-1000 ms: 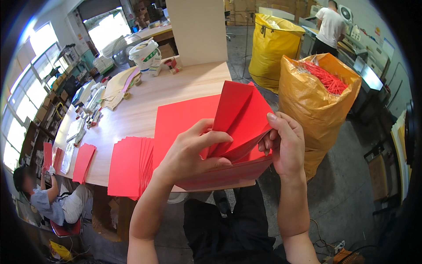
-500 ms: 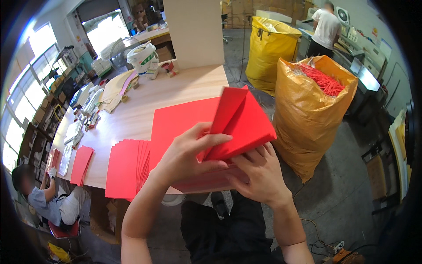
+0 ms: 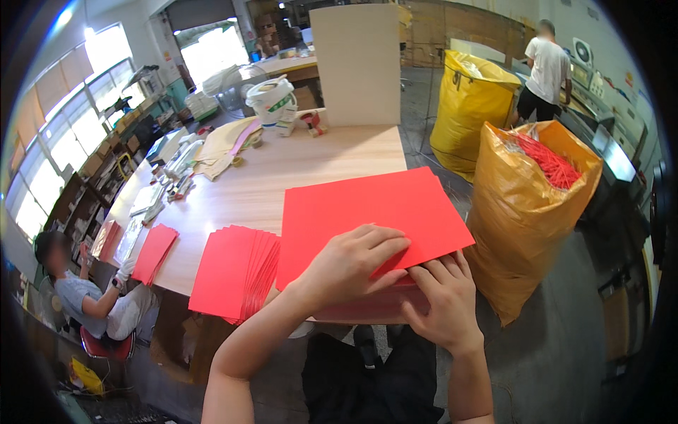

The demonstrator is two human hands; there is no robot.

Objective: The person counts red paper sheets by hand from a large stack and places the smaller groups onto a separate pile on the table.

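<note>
A large red paper sheet (image 3: pixel 360 205) lies on top of a thick stack of red sheets (image 3: pixel 374 305) at the table's front edge. My left hand (image 3: pixel 360 258) rests on the sheet's near part, fingers stretched out and thumb apart at the front edge. A darker red patch shows between its thumb and forefinger. Right beside it, my right hand (image 3: pixel 448 297) has its fingers stretched to the sheet's near edge, where the fingertips are partly hidden. Its thumb stands apart, near the stack's front side. Left of the stack, narrower red sheets (image 3: pixel 233 272) lie fanned out.
Further left are red strips (image 3: pixel 155 253) and a seated person (image 3: pixel 92 297) wearing gloves. A white bucket (image 3: pixel 272 102), tape rolls and tools stand on the table (image 3: pixel 332 152). Right of it are an orange sack (image 3: pixel 530 226) of red scraps, a yellow sack (image 3: pixel 470 116) and a standing person (image 3: pixel 547 74).
The raised, folded-looking red piece is gone from my hands; the top sheet now lies flat. My left hand has opened onto it. The whole view has shifted, and the seated person's arms have moved.
</note>
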